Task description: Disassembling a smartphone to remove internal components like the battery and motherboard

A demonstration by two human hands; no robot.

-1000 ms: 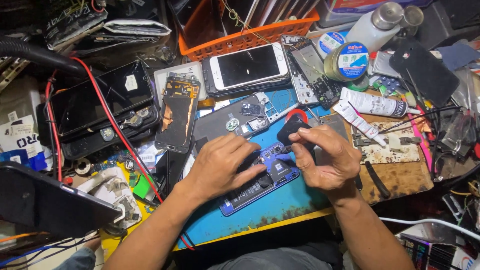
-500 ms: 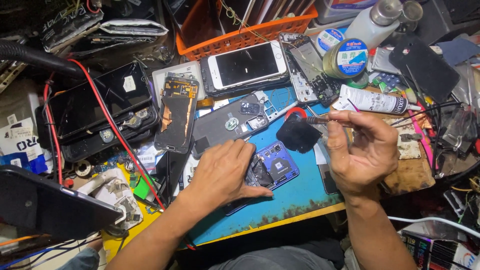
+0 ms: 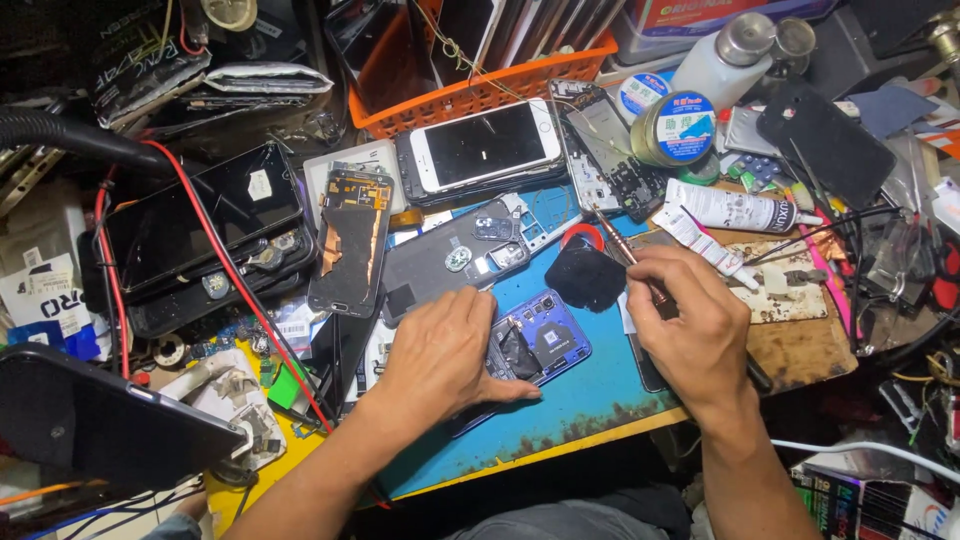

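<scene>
The left hand (image 3: 445, 360) lies flat with open fingers on the thin, breakable opened blue phone (image 3: 535, 345), best held by its edges, while the right hand (image 3: 690, 325) pinches a slim screwdriver (image 3: 625, 252).

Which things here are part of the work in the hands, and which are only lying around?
In use:
- left hand pressing on the opened blue phone
- right hand holding a thin screwdriver
- blue mat under them

Lying about:
- white phone
- orange basket
- round tin
- white tube
- red cable
</scene>
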